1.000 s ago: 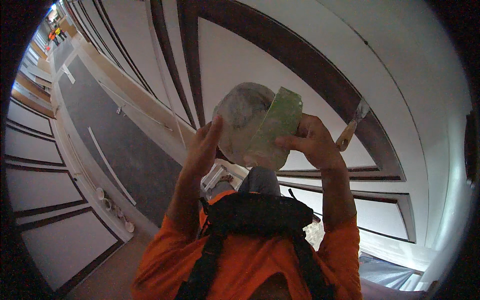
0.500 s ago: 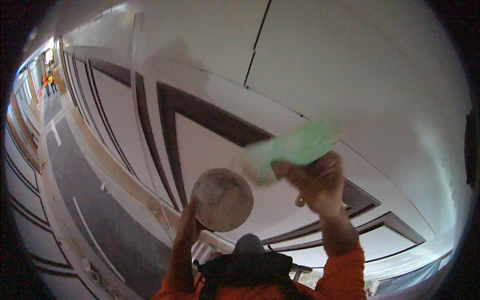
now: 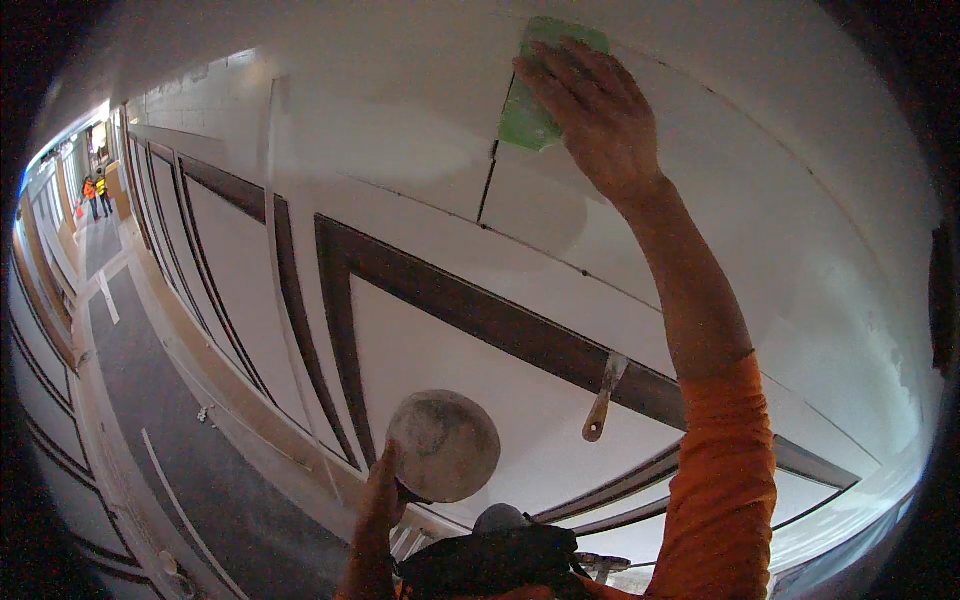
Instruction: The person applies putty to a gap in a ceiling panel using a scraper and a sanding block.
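My left hand grips a round, flat, pale grey disc by its lower left edge, probably a plasterer's hawk. It is held up in front of my chest, with most of my fingers hidden beneath it. High on the pale wall surface, my right hand presses a translucent green plastic spreader flat over the top of a dark joint. My fingers lie along the spreader's face. Below my right forearm, a putty knife with a wooden handle rests against the dark trim, apart from both hands.
Brown-framed white panels line the wall. To the left, a long corridor with a dark floor covering runs away, with pale tape strips on it. Two people in bright vests stand far down it.
My right hand has risen from beside the disc up to the joint, taking the green spreader onto the wall surface. The disc sits slightly lower in view. The putty knife now shows fully.
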A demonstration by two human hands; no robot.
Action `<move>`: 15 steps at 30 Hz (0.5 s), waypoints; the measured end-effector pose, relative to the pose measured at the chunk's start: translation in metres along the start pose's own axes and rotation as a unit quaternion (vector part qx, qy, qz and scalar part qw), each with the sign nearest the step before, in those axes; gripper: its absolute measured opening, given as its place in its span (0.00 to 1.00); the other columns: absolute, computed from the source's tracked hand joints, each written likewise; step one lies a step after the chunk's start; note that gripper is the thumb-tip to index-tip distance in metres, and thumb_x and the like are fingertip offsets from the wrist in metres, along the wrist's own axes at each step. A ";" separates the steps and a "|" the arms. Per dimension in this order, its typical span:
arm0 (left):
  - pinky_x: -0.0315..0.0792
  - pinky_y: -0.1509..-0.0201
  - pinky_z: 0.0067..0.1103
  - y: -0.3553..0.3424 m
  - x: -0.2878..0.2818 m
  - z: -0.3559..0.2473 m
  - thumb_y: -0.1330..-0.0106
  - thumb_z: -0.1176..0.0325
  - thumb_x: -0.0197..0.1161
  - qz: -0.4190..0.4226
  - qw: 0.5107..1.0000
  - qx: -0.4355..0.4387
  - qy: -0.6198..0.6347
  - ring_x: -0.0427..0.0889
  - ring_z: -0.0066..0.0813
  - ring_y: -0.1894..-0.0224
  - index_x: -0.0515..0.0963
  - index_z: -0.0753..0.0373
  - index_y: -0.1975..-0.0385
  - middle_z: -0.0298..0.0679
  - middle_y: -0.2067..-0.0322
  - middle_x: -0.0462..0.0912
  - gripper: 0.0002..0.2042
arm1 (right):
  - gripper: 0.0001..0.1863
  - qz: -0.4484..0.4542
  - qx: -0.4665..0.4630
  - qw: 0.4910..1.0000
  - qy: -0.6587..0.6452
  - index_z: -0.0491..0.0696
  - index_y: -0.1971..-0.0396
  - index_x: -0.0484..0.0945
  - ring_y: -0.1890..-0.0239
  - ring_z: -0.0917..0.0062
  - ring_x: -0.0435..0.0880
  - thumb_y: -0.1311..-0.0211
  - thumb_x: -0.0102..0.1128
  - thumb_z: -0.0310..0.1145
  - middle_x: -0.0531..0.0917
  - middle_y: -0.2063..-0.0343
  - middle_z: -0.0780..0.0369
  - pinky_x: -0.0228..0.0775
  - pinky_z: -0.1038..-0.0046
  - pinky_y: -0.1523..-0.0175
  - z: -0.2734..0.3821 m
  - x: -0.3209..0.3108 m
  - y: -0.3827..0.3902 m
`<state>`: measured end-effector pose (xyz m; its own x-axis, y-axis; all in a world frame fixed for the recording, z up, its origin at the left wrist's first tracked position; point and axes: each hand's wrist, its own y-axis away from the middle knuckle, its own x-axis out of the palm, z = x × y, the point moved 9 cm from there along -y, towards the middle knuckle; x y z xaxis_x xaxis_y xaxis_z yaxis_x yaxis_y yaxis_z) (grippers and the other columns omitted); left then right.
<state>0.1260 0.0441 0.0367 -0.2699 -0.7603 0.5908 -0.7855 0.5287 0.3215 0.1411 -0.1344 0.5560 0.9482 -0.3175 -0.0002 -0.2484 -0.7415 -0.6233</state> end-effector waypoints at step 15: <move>0.84 0.66 0.38 0.004 0.003 -0.006 0.29 0.37 0.50 0.014 1.000 0.005 -0.022 0.85 0.49 0.57 0.65 0.72 0.38 0.53 0.49 0.80 0.38 | 0.29 0.036 0.025 0.999 0.023 0.59 0.41 0.76 0.37 0.70 0.73 0.46 0.59 0.26 0.77 0.41 0.67 0.69 0.62 0.34 0.001 0.028 0.003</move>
<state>0.1254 0.0460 0.0446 -0.3160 -0.7611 0.5664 -0.7824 0.5468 0.2982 0.1672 -0.1447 0.5529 0.9182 -0.3961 -0.0119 -0.3042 -0.6855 -0.6615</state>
